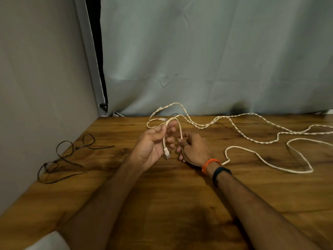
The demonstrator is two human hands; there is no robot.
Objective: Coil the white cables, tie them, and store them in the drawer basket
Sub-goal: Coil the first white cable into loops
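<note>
I see left hand (151, 141) and right hand (193, 147) fingers curled, holding white cable (180, 131) loop above bench (180, 195).

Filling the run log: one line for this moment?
stage: coiling begun | left hand: holds white cable near plug | right hand: grips same cable | ties: untouched

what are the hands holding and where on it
Both hold one white cable near its plug. The left hand grips just above the plug; the right hand grips further along, with a loop arching between them.
</note>
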